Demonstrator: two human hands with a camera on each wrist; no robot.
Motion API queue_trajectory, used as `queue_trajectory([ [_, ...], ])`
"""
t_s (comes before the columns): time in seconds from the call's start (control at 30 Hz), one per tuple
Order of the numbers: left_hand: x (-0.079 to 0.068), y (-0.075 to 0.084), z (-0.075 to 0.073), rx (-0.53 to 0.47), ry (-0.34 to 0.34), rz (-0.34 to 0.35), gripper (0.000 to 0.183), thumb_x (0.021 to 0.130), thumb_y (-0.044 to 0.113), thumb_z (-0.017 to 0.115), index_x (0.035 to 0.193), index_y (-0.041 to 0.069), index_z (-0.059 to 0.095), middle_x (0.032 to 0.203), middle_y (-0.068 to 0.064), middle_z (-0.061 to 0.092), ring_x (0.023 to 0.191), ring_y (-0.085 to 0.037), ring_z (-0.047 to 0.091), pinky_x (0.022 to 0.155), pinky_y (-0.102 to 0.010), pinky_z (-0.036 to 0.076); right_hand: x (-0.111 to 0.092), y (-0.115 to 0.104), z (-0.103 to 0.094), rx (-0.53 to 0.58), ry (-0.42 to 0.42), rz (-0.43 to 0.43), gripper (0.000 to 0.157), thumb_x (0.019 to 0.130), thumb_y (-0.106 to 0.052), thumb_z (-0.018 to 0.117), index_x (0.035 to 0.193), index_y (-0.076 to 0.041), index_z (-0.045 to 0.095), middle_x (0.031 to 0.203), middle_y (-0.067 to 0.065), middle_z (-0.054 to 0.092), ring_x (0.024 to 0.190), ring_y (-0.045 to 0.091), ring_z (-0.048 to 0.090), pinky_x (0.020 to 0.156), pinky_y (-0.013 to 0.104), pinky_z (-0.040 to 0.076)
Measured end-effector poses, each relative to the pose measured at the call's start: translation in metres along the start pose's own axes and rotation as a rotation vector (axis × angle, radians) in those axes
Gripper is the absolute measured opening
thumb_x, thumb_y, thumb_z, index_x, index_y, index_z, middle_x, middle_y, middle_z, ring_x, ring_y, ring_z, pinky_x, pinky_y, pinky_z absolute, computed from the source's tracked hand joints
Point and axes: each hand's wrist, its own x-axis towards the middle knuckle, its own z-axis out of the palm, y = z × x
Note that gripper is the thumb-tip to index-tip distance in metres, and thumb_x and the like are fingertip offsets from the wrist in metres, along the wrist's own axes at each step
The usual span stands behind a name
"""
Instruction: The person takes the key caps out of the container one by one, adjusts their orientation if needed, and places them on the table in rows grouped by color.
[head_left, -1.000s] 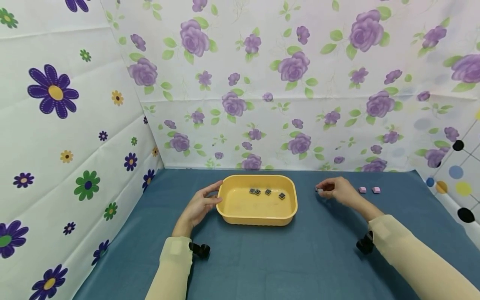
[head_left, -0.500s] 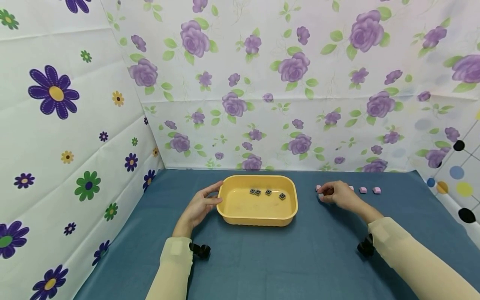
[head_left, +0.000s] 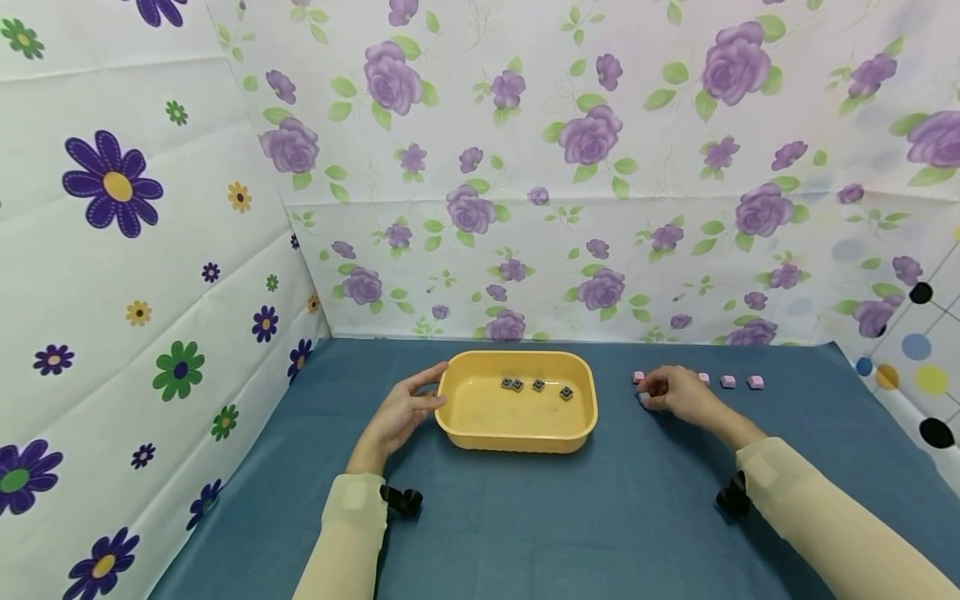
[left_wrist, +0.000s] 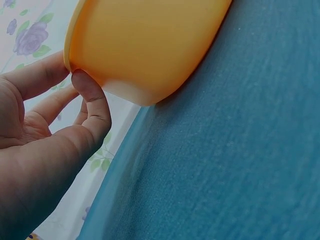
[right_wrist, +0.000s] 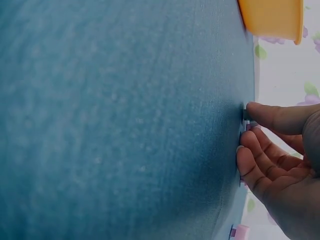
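My left hand (head_left: pixel 397 418) holds the left end of a yellow plastic tray (head_left: pixel 517 443). In the left wrist view, the thumb (left_wrist: pixel 90 90) bends against the rim and the index finger touches the rim beside it. My right hand (head_left: pixel 678 393) is low over the cloth, right of the tray. Between its thumb and fingertips it pinches a small grey square piece (head_left: pixel 643 400), mostly hidden; in the right wrist view, a dark edge of that piece (right_wrist: pixel 246 115) shows by the thumb. A small pink block (head_left: pixel 639 377) sits just behind the fingertips.
More small pink blocks (head_left: pixel 727 382) stand in a row to the right of the right hand. Several small dark grey square pieces (head_left: pixel 538 385) lie inside the tray. Blue cloth (head_left: pixel 570 525) covers the table, and a flowered sheet (head_left: pixel 525 250) rises behind it.
My right hand has moved slightly toward me with the grey piece, lowering it toward the cloth. The pink block behind it has come into view. My left hand stays on the tray.
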Motion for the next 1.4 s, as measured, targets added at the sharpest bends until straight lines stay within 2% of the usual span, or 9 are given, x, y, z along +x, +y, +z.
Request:
queue_trajectory([
  [0.2, 0.001, -0.001, 0.0, 0.005, 0.007, -0.003, 0.064, 0.101, -0.005, 0.061, 0.16, 0.012, 0.043, 0.153, -0.021, 0.041, 0.136, -0.042, 0.047, 0.092, -0.029, 0.053, 0.0, 0.001, -0.002, 0.001, -0.009, -0.004, 0.016, 0.091, 0.001, 0.076, 0.107, 0.003, 0.075, 0.092, 0.008, 0.066, 0.078, 0.021, 0.056, 0.066, 0.037, 0.049],
  [0.37, 0.002, -0.001, 0.0, 0.007, 0.008, -0.006, 0.065, 0.101, -0.004, 0.062, 0.16, 0.013, 0.044, 0.152, -0.02, 0.042, 0.137, -0.04, 0.047, 0.092, -0.029, 0.052, -0.001, -0.003, -0.016, 0.013, 0.004, 0.002, 0.023, 0.095, -0.006, 0.075, 0.117, 0.002, 0.074, 0.095, 0.009, 0.067, 0.079, 0.023, 0.063, 0.065, 0.038, 0.054],
  [0.6, 0.001, -0.002, 0.0, 0.006, 0.001, -0.001, 0.065, 0.1, -0.004, 0.062, 0.161, 0.013, 0.043, 0.151, -0.022, 0.041, 0.138, -0.041, 0.047, 0.095, -0.031, 0.052, 0.004, -0.031, -0.039, 0.101, 0.042, -0.02, 0.029, 0.102, -0.016, 0.069, 0.124, 0.003, 0.069, 0.107, 0.016, 0.067, 0.088, 0.038, 0.065, 0.071, 0.047, 0.056],
  [0.77, 0.0, -0.002, 0.0, 0.006, 0.006, -0.006, 0.065, 0.1, -0.004, 0.062, 0.161, 0.012, 0.042, 0.151, -0.022, 0.042, 0.138, -0.04, 0.048, 0.094, -0.031, 0.052, 0.011, -0.051, -0.046, 0.127, 0.046, -0.035, 0.031, 0.102, -0.024, 0.07, 0.125, -0.003, 0.07, 0.113, 0.017, 0.068, 0.09, 0.028, 0.066, 0.075, 0.044, 0.057],
  [0.87, 0.001, -0.001, 0.001, 0.002, 0.006, -0.007, 0.065, 0.1, -0.004, 0.061, 0.161, 0.012, 0.042, 0.151, -0.021, 0.042, 0.138, -0.04, 0.048, 0.094, -0.03, 0.053, 0.015, -0.062, -0.046, 0.121, 0.054, -0.057, 0.03, 0.102, -0.024, 0.07, 0.124, -0.004, 0.071, 0.112, 0.016, 0.069, 0.09, 0.022, 0.067, 0.077, 0.041, 0.057],
  [1.1, 0.003, -0.003, 0.0, -0.007, 0.006, -0.006, 0.065, 0.1, -0.005, 0.061, 0.161, 0.012, 0.042, 0.151, -0.022, 0.041, 0.134, -0.04, 0.048, 0.091, -0.028, 0.053, 0.024, -0.084, -0.036, 0.148, 0.046, -0.071, 0.029, 0.103, -0.023, 0.069, 0.125, -0.004, 0.072, 0.113, 0.016, 0.068, 0.092, 0.022, 0.067, 0.079, 0.035, 0.056],
  [1.3, 0.003, -0.003, 0.0, -0.006, 0.004, 0.001, 0.065, 0.1, -0.005, 0.062, 0.161, 0.012, 0.043, 0.15, -0.021, 0.041, 0.136, -0.038, 0.047, 0.092, -0.028, 0.053, 0.036, -0.104, -0.024, 0.179, 0.032, -0.115, 0.029, 0.103, -0.019, 0.069, 0.126, -0.002, 0.071, 0.113, 0.018, 0.069, 0.085, 0.021, 0.067, 0.075, 0.035, 0.057],
  [1.4, 0.002, -0.003, 0.0, -0.005, 0.005, 0.002, 0.065, 0.1, -0.005, 0.062, 0.161, 0.011, 0.042, 0.15, -0.021, 0.042, 0.136, -0.038, 0.048, 0.092, -0.028, 0.053, 0.042, -0.111, -0.016, 0.209, 0.019, -0.12, 0.029, 0.103, -0.019, 0.069, 0.126, -0.002, 0.071, 0.114, 0.017, 0.069, 0.087, 0.022, 0.068, 0.077, 0.037, 0.058],
])
